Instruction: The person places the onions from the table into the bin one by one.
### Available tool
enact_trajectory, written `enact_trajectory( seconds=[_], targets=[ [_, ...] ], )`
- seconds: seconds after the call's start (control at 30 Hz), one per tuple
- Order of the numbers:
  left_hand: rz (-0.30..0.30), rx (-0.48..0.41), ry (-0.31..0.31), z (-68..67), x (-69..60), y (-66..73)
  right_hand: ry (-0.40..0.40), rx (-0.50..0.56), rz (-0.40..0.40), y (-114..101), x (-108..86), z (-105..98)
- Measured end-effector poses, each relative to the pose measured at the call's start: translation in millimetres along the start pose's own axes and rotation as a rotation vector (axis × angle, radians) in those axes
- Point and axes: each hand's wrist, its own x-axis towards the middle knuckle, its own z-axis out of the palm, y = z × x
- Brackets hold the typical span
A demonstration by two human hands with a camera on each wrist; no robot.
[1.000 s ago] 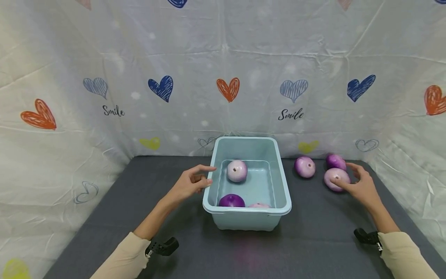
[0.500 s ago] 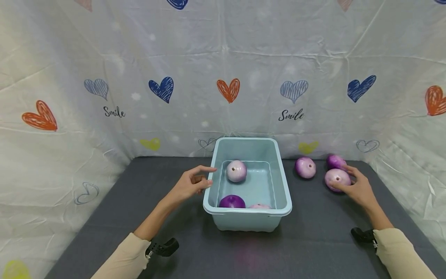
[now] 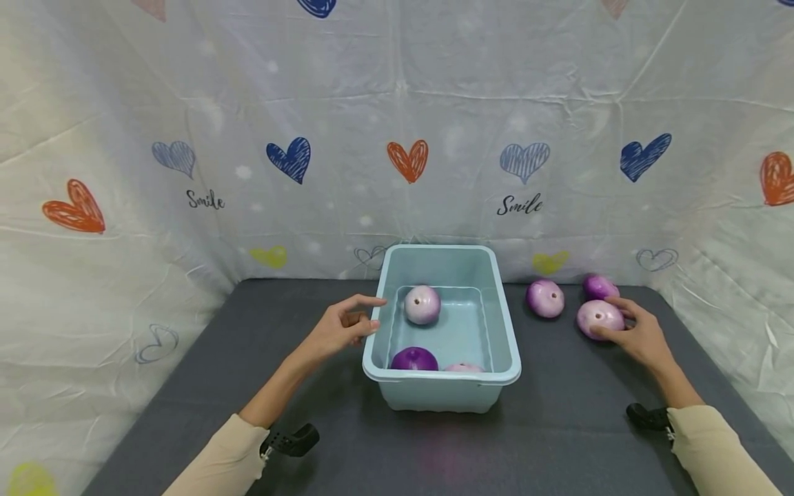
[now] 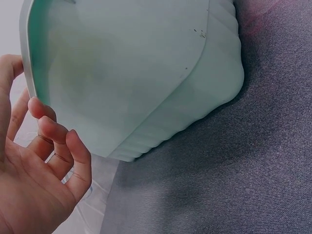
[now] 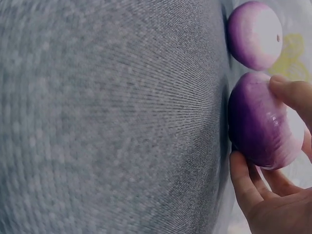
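A light blue plastic bin [image 3: 434, 393] stands on the dark cloth, and the left hand [image 3: 338, 327] holds its left rim between thumb and index finger. In the left wrist view the other fingers of that left hand [image 4: 44, 170] curl beside the bin's wall [image 4: 131, 73]. At the right, the right hand [image 3: 642, 337] grips a pale purple onion [image 3: 599, 317], thumb on one side and fingers on the other. That onion [image 5: 261, 122] still sits on the cloth in the right wrist view. Inside the bin are a pale onion [image 3: 422, 304], a dark purple onion [image 3: 414, 358] and a partly hidden pink one [image 3: 464, 367].
Two more onions lie on the cloth: one [image 3: 545, 298] right of the bin, another [image 3: 599, 286] just behind the gripped onion. A white curtain [image 3: 347, 103] printed with hearts hangs behind the table [image 3: 558, 441] and at both sides.
The right hand has moved slightly left and its fingers have closed in round the pale purple onion. The left hand stays at the bin's rim.
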Motion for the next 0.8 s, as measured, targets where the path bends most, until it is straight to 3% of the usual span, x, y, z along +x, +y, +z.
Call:
enact_trajectory(
  seconds=[0.17,0.33,0.57,0.8],
  targets=[
    [-0.001,-0.003,-0.003,0.3,0.3,0.2,-0.008,0.012,0.02,-1,-0.7,-2],
    [-0.002,0.005,0.002,0.9,0.7,0.1,-0.037,0.057,0.096,-6,-3.4,-7],
    [-0.003,0.005,0.01,1.4,2.1,1.0,-0.056,0.348,0.19,-10,-5.3,-12],
    [-0.011,-0.021,0.01,1.2,1.0,2.7,-0.063,0.493,0.237,-15,-5.1,-14]
  ],
)
